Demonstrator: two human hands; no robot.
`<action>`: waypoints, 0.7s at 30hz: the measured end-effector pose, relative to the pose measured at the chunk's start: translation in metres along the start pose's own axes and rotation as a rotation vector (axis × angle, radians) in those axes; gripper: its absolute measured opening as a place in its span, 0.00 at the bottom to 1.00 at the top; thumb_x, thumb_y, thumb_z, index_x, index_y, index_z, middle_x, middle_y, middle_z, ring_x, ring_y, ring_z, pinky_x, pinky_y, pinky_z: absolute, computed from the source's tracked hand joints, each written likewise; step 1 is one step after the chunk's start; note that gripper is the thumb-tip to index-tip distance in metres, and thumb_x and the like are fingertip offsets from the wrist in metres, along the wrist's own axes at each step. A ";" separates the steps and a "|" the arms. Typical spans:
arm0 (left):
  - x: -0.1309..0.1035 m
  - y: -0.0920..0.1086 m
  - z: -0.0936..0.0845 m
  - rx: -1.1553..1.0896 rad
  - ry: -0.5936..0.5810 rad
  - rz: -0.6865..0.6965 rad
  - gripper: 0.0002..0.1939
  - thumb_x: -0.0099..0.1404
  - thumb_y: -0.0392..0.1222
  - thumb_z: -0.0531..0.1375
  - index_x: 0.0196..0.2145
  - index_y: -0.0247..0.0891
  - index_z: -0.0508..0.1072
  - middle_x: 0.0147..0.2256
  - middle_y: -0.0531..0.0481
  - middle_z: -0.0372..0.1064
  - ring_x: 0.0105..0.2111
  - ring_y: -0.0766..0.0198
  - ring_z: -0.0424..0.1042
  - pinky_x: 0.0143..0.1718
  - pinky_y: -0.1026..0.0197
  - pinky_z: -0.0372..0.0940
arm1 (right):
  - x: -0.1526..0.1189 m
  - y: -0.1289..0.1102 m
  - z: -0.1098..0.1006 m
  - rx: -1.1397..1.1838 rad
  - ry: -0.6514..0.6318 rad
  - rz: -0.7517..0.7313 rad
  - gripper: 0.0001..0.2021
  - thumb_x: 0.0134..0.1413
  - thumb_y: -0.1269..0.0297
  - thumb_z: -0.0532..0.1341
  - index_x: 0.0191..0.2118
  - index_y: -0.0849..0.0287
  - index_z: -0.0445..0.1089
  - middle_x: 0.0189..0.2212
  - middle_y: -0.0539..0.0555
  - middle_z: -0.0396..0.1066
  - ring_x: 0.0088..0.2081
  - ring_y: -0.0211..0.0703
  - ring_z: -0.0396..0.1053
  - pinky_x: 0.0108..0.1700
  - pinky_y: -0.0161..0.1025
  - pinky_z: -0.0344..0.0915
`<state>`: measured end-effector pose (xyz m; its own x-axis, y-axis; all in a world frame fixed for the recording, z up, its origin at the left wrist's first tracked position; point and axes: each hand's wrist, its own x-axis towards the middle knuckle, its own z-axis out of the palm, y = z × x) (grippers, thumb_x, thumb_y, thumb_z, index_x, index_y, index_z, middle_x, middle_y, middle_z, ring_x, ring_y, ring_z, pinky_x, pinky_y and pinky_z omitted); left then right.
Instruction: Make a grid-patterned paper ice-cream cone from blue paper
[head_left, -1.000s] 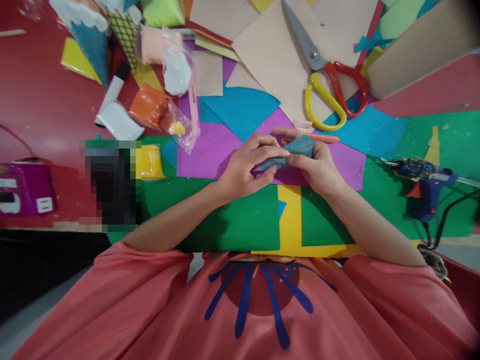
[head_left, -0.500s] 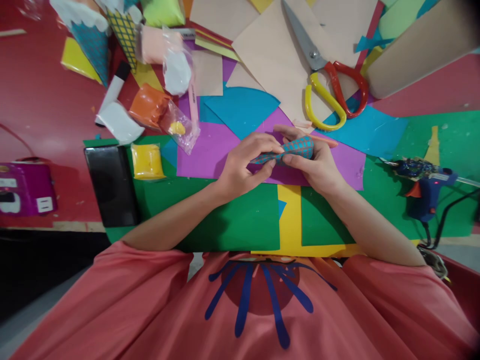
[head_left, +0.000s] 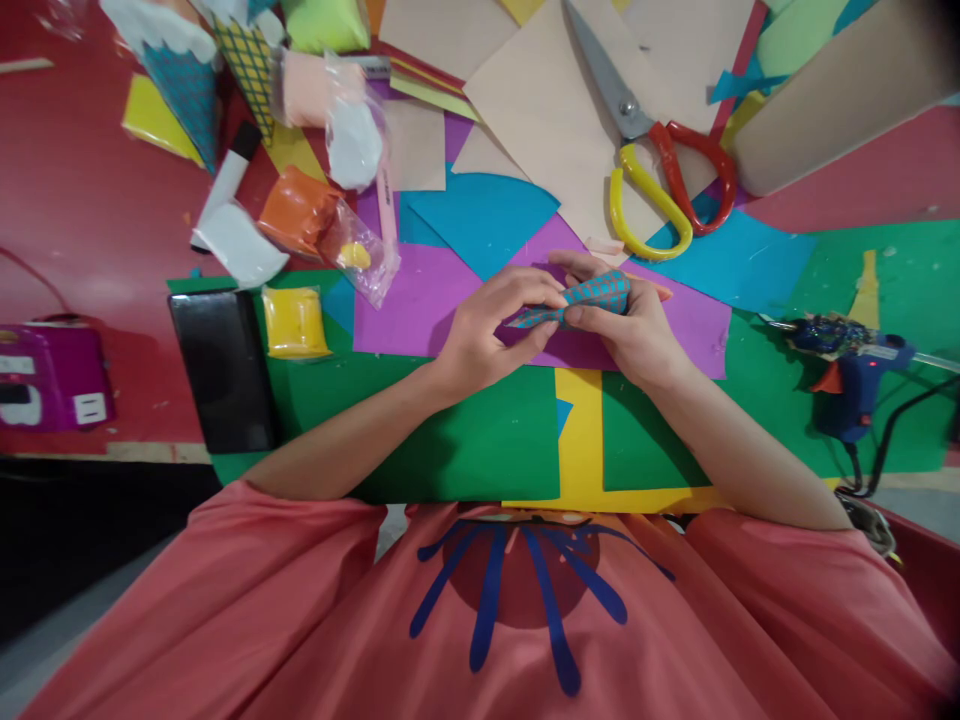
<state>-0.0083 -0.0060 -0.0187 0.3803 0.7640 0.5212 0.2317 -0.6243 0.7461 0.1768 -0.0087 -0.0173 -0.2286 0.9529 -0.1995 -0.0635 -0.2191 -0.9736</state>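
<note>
A small blue paper cone (head_left: pixel 600 292) with reddish grid lines is held between my two hands over the purple sheet (head_left: pixel 420 300). My left hand (head_left: pixel 491 325) pinches it near its narrow end, thumb below and fingers above. At the wider end, my right hand (head_left: pixel 637 325) is closed around it, with the thumb on the near side. Part of an orange stick-like thing (head_left: pixel 663 292) shows behind my right hand; whether that hand holds it I cannot tell. Beyond my hands lies a blue paper sector (head_left: pixel 487 215).
Large scissors (head_left: pixel 637 140) with red and yellow handles lie on beige paper. A glue gun (head_left: pixel 859 375) is at the right, a black phone (head_left: pixel 223 375) at the left. Clay packs, such as a yellow one (head_left: pixel 295 323), and finished paper cones (head_left: pixel 184 95) fill the upper left.
The cone has turned slightly in my fingers and its narrow end has moved a little to the right. Less of the orange stick-like thing shows behind my right hand.
</note>
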 end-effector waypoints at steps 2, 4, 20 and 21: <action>-0.001 0.000 0.000 -0.004 -0.002 -0.006 0.06 0.66 0.40 0.61 0.42 0.42 0.71 0.39 0.49 0.76 0.44 0.61 0.75 0.46 0.54 0.72 | 0.000 0.001 0.000 0.008 0.000 0.006 0.20 0.41 0.57 0.72 0.44 0.49 0.76 0.51 0.49 0.73 0.57 0.50 0.67 0.63 0.50 0.61; -0.002 -0.001 0.001 -0.031 0.004 -0.024 0.06 0.66 0.40 0.61 0.42 0.42 0.71 0.40 0.49 0.75 0.44 0.61 0.75 0.46 0.55 0.72 | 0.000 0.001 0.000 0.016 -0.001 -0.004 0.19 0.42 0.57 0.72 0.43 0.48 0.76 0.51 0.48 0.73 0.57 0.50 0.67 0.64 0.50 0.60; -0.003 -0.003 0.002 -0.090 0.015 -0.041 0.06 0.66 0.39 0.62 0.40 0.43 0.69 0.40 0.49 0.74 0.44 0.61 0.75 0.46 0.55 0.70 | -0.001 -0.002 0.002 0.005 0.052 0.024 0.20 0.41 0.58 0.71 0.44 0.50 0.75 0.50 0.48 0.74 0.55 0.49 0.69 0.63 0.50 0.60; -0.002 -0.003 0.002 -0.090 0.014 -0.038 0.06 0.66 0.39 0.62 0.40 0.42 0.69 0.40 0.49 0.74 0.44 0.62 0.75 0.46 0.56 0.70 | -0.001 -0.002 0.002 0.007 0.053 0.028 0.20 0.41 0.58 0.71 0.44 0.50 0.75 0.50 0.48 0.74 0.55 0.49 0.69 0.63 0.51 0.60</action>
<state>-0.0083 -0.0063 -0.0229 0.3600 0.7893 0.4975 0.1636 -0.5784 0.7992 0.1756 -0.0099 -0.0149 -0.1788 0.9561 -0.2320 -0.0652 -0.2468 -0.9669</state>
